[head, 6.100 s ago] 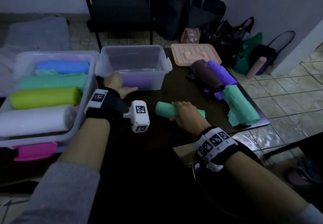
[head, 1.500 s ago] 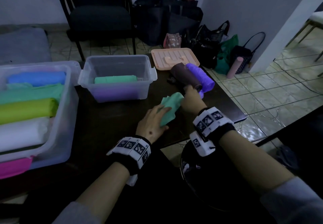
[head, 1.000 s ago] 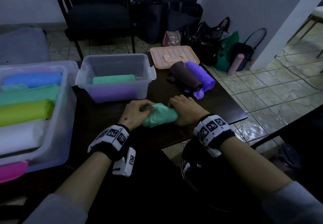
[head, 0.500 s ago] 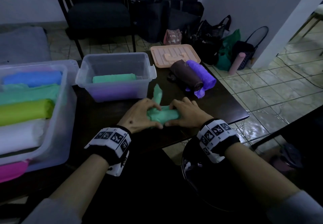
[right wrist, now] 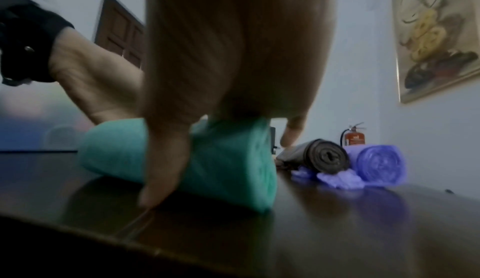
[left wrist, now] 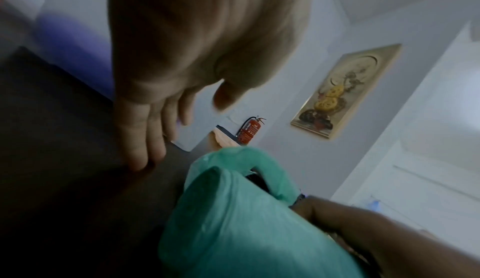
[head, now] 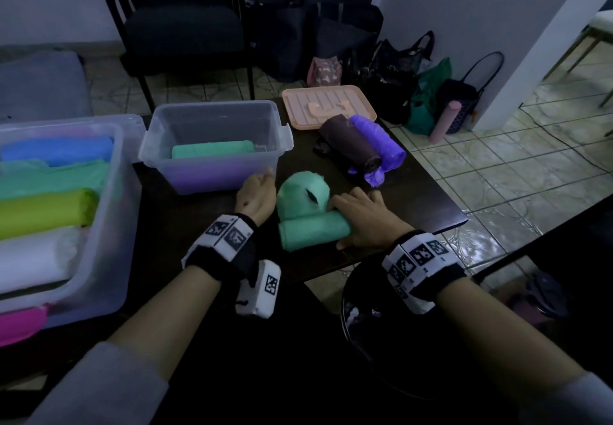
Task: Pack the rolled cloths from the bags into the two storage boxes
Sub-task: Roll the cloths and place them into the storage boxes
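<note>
A green cloth roll [head: 313,231] lies across the dark table [head: 199,225] in front of me, and its loose end [head: 302,196] stands up in a floppy hump. My right hand [head: 358,215] grips the roll's right end, with the thumb on the near side and the fingers behind [right wrist: 218,167]. My left hand [head: 262,187] is just left of the hump, off the cloth. Its straight fingertips [left wrist: 140,159] touch the table. The small clear box [head: 280,146] holds a green roll [head: 212,151] on a purple one. Brown [head: 350,146] and purple [head: 378,142] rolls lie at the back right.
A large clear box [head: 109,225] on the left holds blue, green, yellow-green and white rolls. A peach lid [head: 328,106] lies behind the brown roll. Bags [head: 391,83] and a dark chair [head: 185,30] stand on the floor beyond the table. A black stool [head: 381,325] is under my right forearm.
A green roll went into the small box. Both hands then rolled a second green cloth; now my left hand has come off it and moved left, and the loose end flops up.
</note>
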{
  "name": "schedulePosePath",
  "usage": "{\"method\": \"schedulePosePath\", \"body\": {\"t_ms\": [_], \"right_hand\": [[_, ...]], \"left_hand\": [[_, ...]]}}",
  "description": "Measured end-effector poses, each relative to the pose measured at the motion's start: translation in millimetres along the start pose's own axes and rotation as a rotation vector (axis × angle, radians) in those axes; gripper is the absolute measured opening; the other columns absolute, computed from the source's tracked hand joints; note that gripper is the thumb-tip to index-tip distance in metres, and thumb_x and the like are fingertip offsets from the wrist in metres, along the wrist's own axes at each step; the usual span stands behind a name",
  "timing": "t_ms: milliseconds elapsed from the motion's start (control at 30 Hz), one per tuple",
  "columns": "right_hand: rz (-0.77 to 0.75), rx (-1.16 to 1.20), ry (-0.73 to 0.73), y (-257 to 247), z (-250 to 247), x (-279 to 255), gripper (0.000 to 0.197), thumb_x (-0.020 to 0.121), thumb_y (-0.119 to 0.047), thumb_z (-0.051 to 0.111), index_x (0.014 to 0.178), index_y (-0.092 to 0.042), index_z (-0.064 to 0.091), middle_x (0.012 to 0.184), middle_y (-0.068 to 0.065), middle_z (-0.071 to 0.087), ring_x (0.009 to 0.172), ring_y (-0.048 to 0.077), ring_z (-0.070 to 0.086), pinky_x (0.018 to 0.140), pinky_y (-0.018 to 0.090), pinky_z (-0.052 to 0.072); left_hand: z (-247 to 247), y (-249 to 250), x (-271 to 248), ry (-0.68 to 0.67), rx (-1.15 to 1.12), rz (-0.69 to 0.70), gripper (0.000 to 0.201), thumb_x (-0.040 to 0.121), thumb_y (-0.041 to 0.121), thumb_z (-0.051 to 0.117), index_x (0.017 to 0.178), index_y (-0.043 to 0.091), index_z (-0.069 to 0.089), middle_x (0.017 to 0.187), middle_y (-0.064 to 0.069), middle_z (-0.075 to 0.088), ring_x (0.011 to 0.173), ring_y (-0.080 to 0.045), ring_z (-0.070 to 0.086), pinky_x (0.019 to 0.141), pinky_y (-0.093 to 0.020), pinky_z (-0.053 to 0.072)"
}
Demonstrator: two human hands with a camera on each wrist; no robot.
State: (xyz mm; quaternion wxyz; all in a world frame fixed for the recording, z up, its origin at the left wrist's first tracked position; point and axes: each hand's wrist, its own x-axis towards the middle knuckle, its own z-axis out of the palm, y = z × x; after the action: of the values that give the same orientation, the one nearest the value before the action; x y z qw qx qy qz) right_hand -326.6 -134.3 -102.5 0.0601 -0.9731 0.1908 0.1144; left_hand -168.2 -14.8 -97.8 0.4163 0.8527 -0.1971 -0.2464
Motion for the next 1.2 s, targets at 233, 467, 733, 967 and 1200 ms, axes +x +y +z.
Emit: {"method": "schedulePosePath", "body": {"t_ms": [233, 467, 733, 967, 1200], "right_hand": [[-0.040, 0.059, -0.015, -15, 0, -4, 0.077, 0.066, -0.057, 0.073, 0.130, -0.030, 0.042, 0.127, -0.005, 0.044, 0.119, 0.017, 0.033, 0.093, 0.036, 0.024], [-0.060, 0.101, -0.034, -29, 17, -1, 0.079, 0.067, -0.057, 0.072, 0.132, -0.024, 0.043, 0.125, 0.001, 0.049, 0.123, 0.021, 0.041, 0.099, 0.040, 0.032], [-0.081, 0.123, -0.004, -27, 20, -1, 0.073, 0.068, -0.056, 0.072, 0.130, -0.027, 0.047, 0.124, -0.003, 0.053, 0.121, 0.019, 0.046, 0.098, 0.036, 0.033], [-0.020, 0.182, -0.039, -24, 19, 1, 0.073, 0.065, -0.053, 0.076, 0.127, -0.024, 0.052, 0.120, 0.001, 0.055, 0.116, 0.022, 0.050, 0.095, 0.038, 0.042], [-0.026, 0.194, -0.053, -20, 16, 1, 0.073, 0.068, -0.050, 0.076, 0.129, -0.021, 0.050, 0.123, 0.002, 0.052, 0.116, 0.023, 0.048, 0.092, 0.033, 0.039]], "left_hand": [[11, 3, 7, -0.276, 0.070, -0.202, 0.056, 0.087, 0.024, 0.063, 0.131, -0.004, 0.042, 0.127, -0.016, 0.054, 0.109, -0.027, 0.055, 0.087, -0.040, 0.047], [13, 32, 16, -0.381, -0.003, -0.200, 0.041, 0.088, 0.023, 0.062, 0.123, 0.003, 0.055, 0.107, -0.010, 0.059, 0.086, -0.021, 0.056, 0.070, -0.032, 0.047], [19, 64, 20, -0.173, 0.034, 0.103, 0.027, 0.093, 0.021, 0.056, 0.114, 0.007, 0.061, 0.109, -0.012, 0.062, 0.106, -0.027, 0.059, 0.092, -0.036, 0.050], [18, 95, 32, -0.010, 0.052, 0.211, 0.036, 0.093, 0.027, 0.053, 0.124, 0.010, 0.051, 0.125, -0.010, 0.056, 0.111, -0.027, 0.056, 0.095, -0.036, 0.047], [24, 87, 3, -0.246, 0.497, 0.721, 0.024, 0.095, 0.019, 0.050, 0.117, 0.017, 0.060, 0.123, -0.003, 0.059, 0.112, -0.017, 0.054, 0.093, -0.027, 0.041]]}}
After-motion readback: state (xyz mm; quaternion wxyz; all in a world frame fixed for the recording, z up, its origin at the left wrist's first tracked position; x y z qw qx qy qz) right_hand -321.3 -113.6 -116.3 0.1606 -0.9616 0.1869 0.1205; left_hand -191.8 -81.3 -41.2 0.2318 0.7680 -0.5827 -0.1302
